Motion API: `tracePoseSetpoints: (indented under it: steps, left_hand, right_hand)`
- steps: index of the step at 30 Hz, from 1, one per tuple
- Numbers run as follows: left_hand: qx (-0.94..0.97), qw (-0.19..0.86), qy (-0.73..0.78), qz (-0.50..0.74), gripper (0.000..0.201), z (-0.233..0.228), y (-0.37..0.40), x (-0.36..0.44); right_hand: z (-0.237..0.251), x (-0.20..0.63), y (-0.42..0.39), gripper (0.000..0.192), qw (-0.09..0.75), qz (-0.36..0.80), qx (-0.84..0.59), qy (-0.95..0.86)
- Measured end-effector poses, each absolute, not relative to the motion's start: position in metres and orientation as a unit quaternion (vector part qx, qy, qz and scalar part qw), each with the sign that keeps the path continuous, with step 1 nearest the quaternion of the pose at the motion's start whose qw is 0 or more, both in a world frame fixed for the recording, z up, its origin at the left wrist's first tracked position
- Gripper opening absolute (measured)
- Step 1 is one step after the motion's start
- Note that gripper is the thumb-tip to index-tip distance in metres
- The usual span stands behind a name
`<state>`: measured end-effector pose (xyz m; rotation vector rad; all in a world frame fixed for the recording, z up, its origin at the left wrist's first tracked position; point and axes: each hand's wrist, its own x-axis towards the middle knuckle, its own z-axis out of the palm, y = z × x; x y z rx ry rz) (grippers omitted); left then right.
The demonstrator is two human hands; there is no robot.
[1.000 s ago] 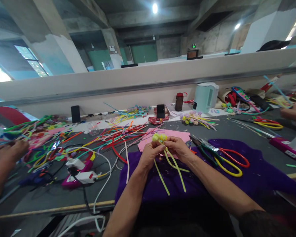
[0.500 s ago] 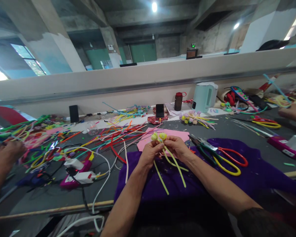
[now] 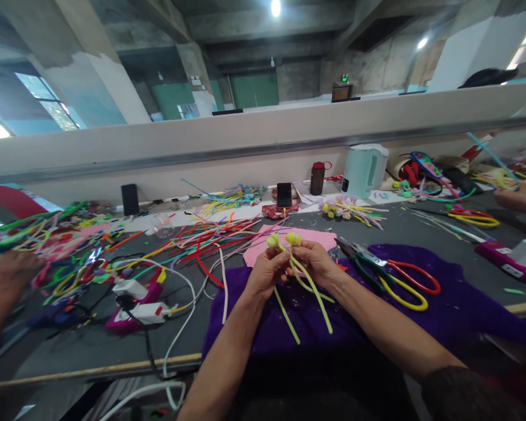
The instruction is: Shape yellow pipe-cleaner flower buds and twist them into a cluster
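My left hand [image 3: 267, 270] and my right hand [image 3: 316, 262] pinch the same small bundle of yellow-green pipe cleaner stems [image 3: 309, 292] above a purple cloth [image 3: 447, 304]. Two fuzzy yellow balls [image 3: 284, 239] top the stems just above my fingertips. The loose stem ends hang down toward me over the cloth. A pink sheet [image 3: 319, 240] lies on the table right behind my hands.
Scissors with red and yellow handles [image 3: 398, 282] lie to my right on the cloth. A heap of coloured pipe cleaners [image 3: 201, 234], magenta glue guns [image 3: 135, 304] and white cables [image 3: 179, 327] lie left. Other people's hands [image 3: 519, 196] work at both sides. A kettle [image 3: 364, 169] and bottle [image 3: 318, 178] stand behind.
The two yellow balls have spread slightly apart and risen a little between my fingers. My hands stay in the same place.
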<state>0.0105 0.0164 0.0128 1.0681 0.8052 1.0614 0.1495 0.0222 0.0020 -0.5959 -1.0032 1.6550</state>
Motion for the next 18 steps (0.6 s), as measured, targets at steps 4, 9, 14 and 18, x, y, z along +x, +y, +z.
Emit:
tracePoseSetpoints:
  steps: [4,9,14,18]
  left_hand:
    - [0.462,0.669,0.345,0.470,0.030,0.0156,0.0159,0.0118]
    - [0.467,0.670,0.335,0.469,0.029,0.0169,0.0155,0.0130]
    - [0.466,0.647,0.350,0.492,0.030,0.0174,0.0132,0.0143]
    - [0.472,0.620,0.348,0.520,0.031,0.0169,0.0116,0.0158]
  right_hand:
    - [0.0024,0.1494,0.0230,0.020,0.544,0.677,-0.238,-0.435]
    - [0.0062,0.1497,0.0195,0.020,0.542,0.670,-0.255,-0.439]
    - [0.0077,0.1488,0.0167,0.024,0.532,0.680,-0.253,-0.437]
    - [0.0064,0.1472,0.0175,0.024,0.543,0.683,-0.223,-0.435]
